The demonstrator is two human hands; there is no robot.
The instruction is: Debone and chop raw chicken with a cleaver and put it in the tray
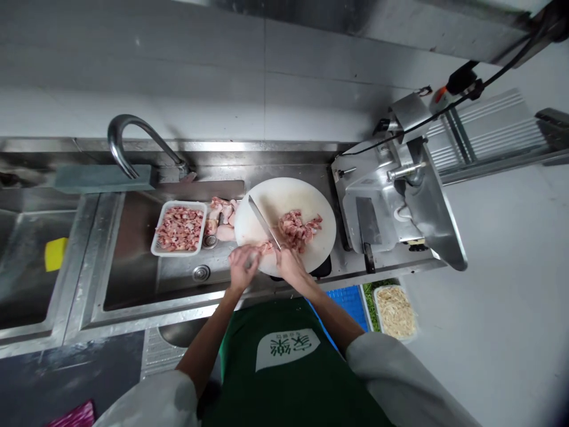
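A round white cutting board (319, 199) lies on the steel counter beside the sink. My right hand (290, 264) is closed round the handle of a kitchen knife (263, 220), its blade pointing up and left over the board. At the board's lower left edge, my left hand (243, 264) has its fingers on a piece of raw meat (265, 247), close to the knife; its fingers are slightly blurred. Chopped raw meat (299, 229) is heaped on the board right of the blade. Larger pale pieces of raw chicken (226, 232) lie in the sink against the board's left side.
A white basket (154, 248) of cut meat stands in the sink (133, 261), under a curved faucet (128, 121). To the right, a cleaver (368, 222) rests on a steel slicing machine (444, 219). A container of pale shreds (396, 311) sits below the counter.
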